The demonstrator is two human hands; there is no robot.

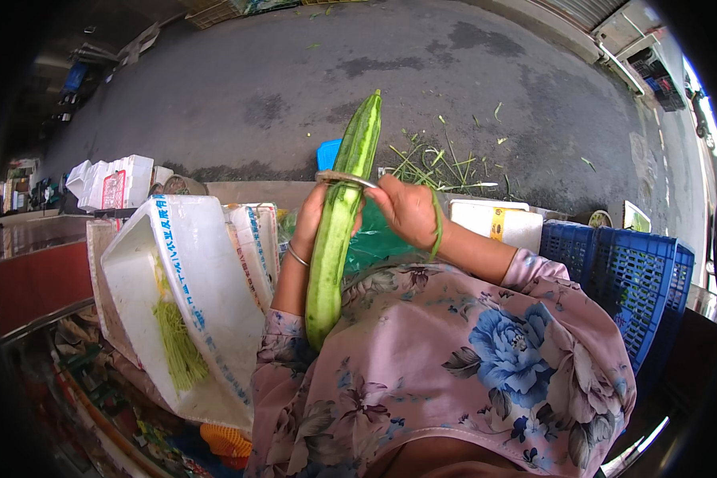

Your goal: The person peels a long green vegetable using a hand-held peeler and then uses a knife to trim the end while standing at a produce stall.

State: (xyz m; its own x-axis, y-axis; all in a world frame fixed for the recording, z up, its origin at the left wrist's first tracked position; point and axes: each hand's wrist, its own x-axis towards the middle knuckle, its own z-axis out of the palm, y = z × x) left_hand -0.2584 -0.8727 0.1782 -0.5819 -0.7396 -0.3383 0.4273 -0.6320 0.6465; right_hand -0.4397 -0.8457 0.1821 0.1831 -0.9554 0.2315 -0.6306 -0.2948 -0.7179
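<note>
A long ridged luffa gourd (330, 254) slants up from my chest, its far tip pointing at the road. My left hand (309, 221) grips it from beneath at mid-length, and the fingers are partly hidden behind it. In my right hand (411, 209) is a metal peeler (349, 178), whose blade lies across the gourd just above the left hand. Pale green strips show where skin is off; darker ridged skin remains toward the far end. A green strip of peel (438, 224) hangs over my right wrist.
Green peel scraps (433, 164) litter the pavement ahead. A white foam box (137, 287) holding thin green stalks (179, 346) stands at left. Blue plastic crates (633, 281) and another foam box (496, 221) are at right. Green plastic sheeting (376, 239) lies below my hands, near a blue basket (327, 154).
</note>
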